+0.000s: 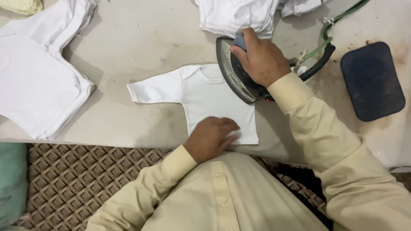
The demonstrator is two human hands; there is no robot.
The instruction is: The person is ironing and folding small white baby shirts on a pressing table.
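Shirt (205, 98) lay mid-pressing — right hand (261, 60) gripped the iron (233, 75), left hand (209, 137) flat, fingers spread, pinning the hem; smoothing seemed next.

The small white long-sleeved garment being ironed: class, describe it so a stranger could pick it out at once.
On the pale ironing table, look at the middle near the front edge. There the small white long-sleeved garment lies flat and alone, pinned by the left hand, with the right hand pressing a grey iron on it; the other white garments are stacked.
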